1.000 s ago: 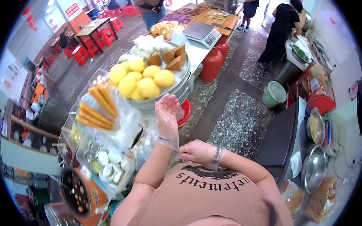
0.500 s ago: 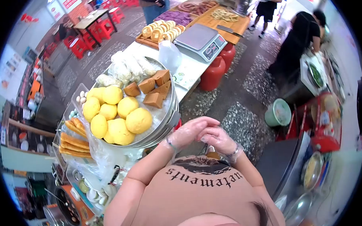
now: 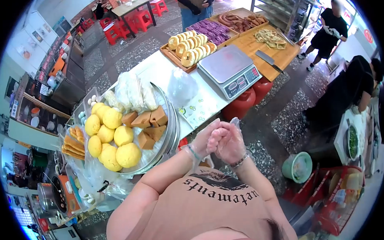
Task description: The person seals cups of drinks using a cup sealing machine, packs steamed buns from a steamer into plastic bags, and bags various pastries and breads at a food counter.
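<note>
In front of my chest, my two hands meet, both in clear plastic gloves. My left hand has its fingers stretched forward against the other hand. My right hand has curled fingers that overlap the left one; a loose glove tip sticks up at its far end. No object shows in either hand. Nearest on the left is a round metal tray bearing yellow buns, brown cake pieces and white bagged food.
A digital scale stands on the white table, beside a clear bag. Beyond are filled flat buns and a knife on a wooden board. A green bucket stands on the floor. Co-workers are at right.
My view has swung, so the tray sits lower and further left. My hands were crossed with fingers laid over each other; now they are more upright and the right fingers are curled.
</note>
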Demonstrator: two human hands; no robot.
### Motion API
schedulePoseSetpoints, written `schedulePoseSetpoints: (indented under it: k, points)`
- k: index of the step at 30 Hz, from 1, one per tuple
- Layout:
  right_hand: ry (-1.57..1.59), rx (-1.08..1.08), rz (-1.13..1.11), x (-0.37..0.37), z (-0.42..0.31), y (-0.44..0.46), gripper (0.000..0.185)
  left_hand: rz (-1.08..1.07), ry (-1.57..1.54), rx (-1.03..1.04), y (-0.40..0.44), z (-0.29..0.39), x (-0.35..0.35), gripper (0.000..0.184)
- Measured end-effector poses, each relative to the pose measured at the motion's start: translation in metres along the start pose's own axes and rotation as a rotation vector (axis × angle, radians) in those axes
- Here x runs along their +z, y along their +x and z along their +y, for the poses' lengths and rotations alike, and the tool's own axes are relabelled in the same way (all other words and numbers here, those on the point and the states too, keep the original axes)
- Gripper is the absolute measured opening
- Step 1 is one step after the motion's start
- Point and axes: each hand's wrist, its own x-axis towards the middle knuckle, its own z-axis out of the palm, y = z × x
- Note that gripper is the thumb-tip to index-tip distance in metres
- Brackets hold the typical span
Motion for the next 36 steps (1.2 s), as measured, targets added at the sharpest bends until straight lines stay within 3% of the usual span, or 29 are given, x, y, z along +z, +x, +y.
schedulePoseSetpoints:
  k: [1,2,5,7,12,15,17,18,20,22,26,29,32,34,36]
  points:
    - [-0.098,0.006,-0.001,-0.002,-0.009,0.012,0.059,0.360,0.300,0.060,0.001,0.016,-0.005,0.041]
    - [-0.200,0.012,0.005,-0.004,-0.015,0.022,0.059,0.371,0.293,0.056,0.001,0.024,-0.010,0.041]
    - [-0.342,-0.004,0.035,0.008,-0.037,0.051,0.057,0.682,0.840,0.164,0.037,0.052,0.007,0.041]
    - [-0.506,0.043,0.092,0.011,-0.056,0.070,0.042,0.676,0.852,0.223,0.055,0.066,0.012,0.041]
    - [-0.593,0.045,0.113,-0.003,-0.092,0.100,0.028,0.662,1.135,0.406,0.084,0.106,0.005,0.045]
    - [-0.656,0.097,0.146,-0.013,-0.117,0.115,0.024,0.546,1.197,0.862,0.078,0.147,0.003,0.041]
    - [-0.726,0.168,0.211,-0.006,-0.134,0.133,0.021,0.670,1.141,1.176,0.062,0.178,0.022,0.042]
    - [-0.728,0.161,0.217,-0.012,-0.142,0.144,0.021,0.836,1.108,1.317,0.056,0.189,0.036,0.037]
    - [-0.794,0.247,0.046,-0.029,-0.163,0.166,0.024,0.891,1.037,1.516,0.044,0.197,0.049,0.024]
    - [-0.876,0.303,-0.046,-0.030,-0.179,0.181,0.024,0.970,1.087,1.560,0.038,0.202,0.043,0.017]
    - [-0.879,0.327,-0.270,-0.050,-0.236,0.176,0.023,0.951,1.070,1.579,0.127,0.183,0.000,0.013]
    - [-1.063,0.253,-0.284,-0.080,-0.328,0.149,0.026,1.058,1.252,1.421,0.242,0.157,-0.054,0.011]
    - [-1.134,0.188,-0.120,-0.127,-0.431,0.116,0.024,1.051,1.268,1.129,0.338,0.130,-0.122,0.011]
    - [-1.130,0.239,0.119,-0.130,-0.491,0.093,0.024,1.015,1.293,0.900,0.384,0.110,-0.149,0.009]
    - [-1.134,0.177,0.182,-0.126,-0.533,0.083,0.022,1.132,1.385,0.738,0.414,0.092,-0.151,0.008]
